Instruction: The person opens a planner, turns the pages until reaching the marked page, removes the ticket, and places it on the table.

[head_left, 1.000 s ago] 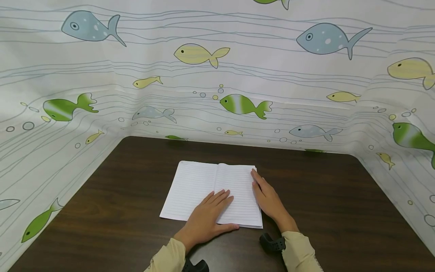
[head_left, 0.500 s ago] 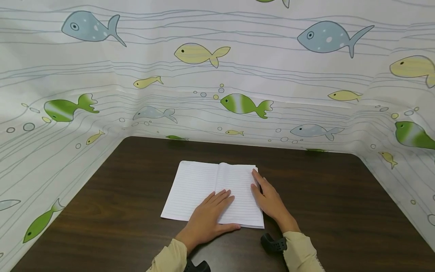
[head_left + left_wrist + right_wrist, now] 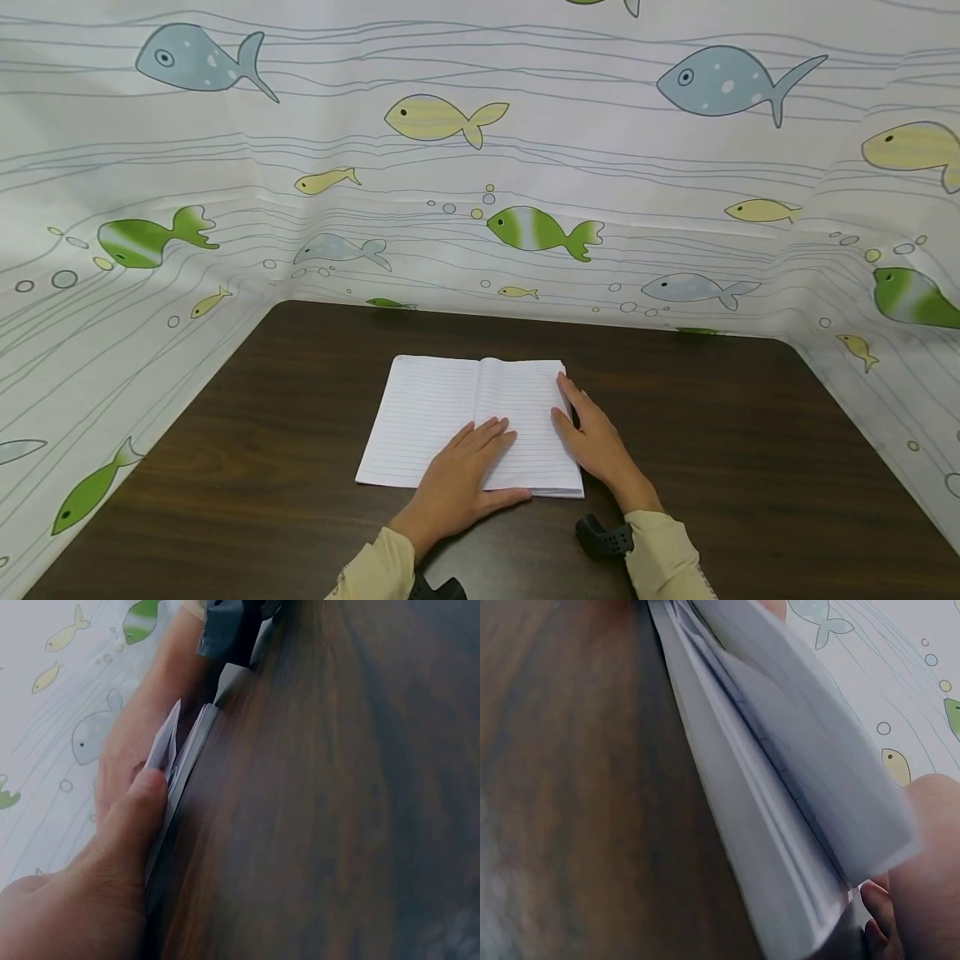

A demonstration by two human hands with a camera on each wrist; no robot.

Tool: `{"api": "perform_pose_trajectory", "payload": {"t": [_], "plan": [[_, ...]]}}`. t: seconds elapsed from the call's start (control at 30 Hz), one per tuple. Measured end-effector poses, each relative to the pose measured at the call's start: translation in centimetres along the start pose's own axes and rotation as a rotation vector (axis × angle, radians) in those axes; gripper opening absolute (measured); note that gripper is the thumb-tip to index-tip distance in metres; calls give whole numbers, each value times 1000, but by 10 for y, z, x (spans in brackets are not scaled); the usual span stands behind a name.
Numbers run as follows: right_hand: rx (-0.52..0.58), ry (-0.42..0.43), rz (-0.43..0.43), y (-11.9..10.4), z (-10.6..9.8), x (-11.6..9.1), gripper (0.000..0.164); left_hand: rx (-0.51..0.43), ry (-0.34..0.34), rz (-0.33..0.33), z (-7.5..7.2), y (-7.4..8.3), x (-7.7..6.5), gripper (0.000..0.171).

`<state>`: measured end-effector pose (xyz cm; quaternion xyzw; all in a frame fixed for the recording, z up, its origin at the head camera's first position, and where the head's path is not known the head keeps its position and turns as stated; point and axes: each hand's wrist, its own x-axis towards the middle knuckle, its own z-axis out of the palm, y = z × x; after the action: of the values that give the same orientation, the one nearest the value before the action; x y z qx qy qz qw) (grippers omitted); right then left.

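An open notebook with lined white pages lies on the dark wooden table. My left hand rests flat across its lower middle, fingers spread over the right page and thumb along the bottom edge. At the right edge my right hand has its thumb on top of the page and its fingers along the side, pinching the pages. In the right wrist view, the upper pages stand lifted from the lower pages. The left wrist view shows a raised page corner beside my left thumb.
A white curtain printed with fish surrounds the back and sides of the brown table. A black wrist strap sits on the right wrist, below the notebook.
My right thumb has slid slightly left onto the page. The notebook's lower right edge has risen a little, with its pages separating. My left hand stays almost still.
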<state>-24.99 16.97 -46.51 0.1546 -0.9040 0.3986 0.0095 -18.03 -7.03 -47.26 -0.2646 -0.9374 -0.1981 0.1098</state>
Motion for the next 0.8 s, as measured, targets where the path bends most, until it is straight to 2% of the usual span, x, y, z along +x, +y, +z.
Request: {"api": "perform_pose_trajectory", "payload": {"t": [0.2,0.33,0.4,0.47,0.7,0.8], "plan": [[2,-6,13,-1,1,-1,63,-7,20,0,2,-1,-1,72],[11,-2,2,-2,1,-1,63,3,69,-101,3,-1,-2,68],[17,1,-9,-2,1,-1,63,21,69,-162,2,-1,-2,71],[24,3,-17,-2,1,-1,64,44,59,-189,1,-1,-2,74],[15,8,-33,-1,1,-1,64,69,4,-174,-4,-3,-1,79],[8,4,-30,-1,0,-1,65,60,1,-173,-3,-3,-1,81]]}}
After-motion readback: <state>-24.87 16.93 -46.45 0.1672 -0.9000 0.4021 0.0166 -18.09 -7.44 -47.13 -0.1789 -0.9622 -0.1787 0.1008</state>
